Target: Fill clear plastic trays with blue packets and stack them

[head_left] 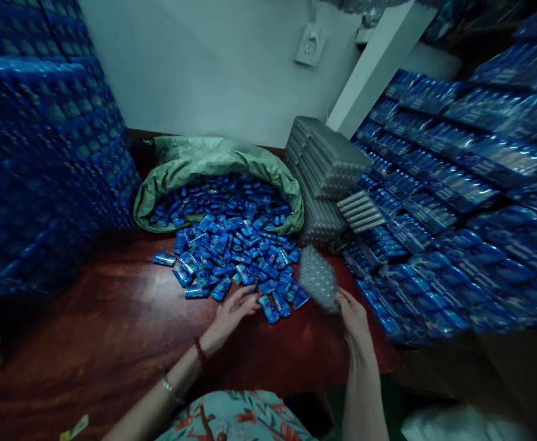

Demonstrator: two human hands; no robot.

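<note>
My right hand (pixel 352 311) grips the near edge of a clear plastic blister tray (pixel 316 278), which is tilted and slightly blurred. No packs can be made out in its pockets. My left hand (pixel 235 311) is at the front of a heap of small blue packs (pixel 225 248), its fingers stretched out and apart. A few packs (pixel 268 308) lie just right of those fingertips. The heap spills onto the reddish-brown table (pixel 125 318) from the mouth of a green woven sack (pixel 222 150), where many more packs show.
Stacked clear trays (pixel 318 159) stand right of the sack, with a smaller bundle of trays (pixel 361 211) leaning beside them. Tall stacks of filled blue packages rise at the left (pixel 43 165) and right (pixel 461 184). Behind is a wall with a socket (pixel 310 46).
</note>
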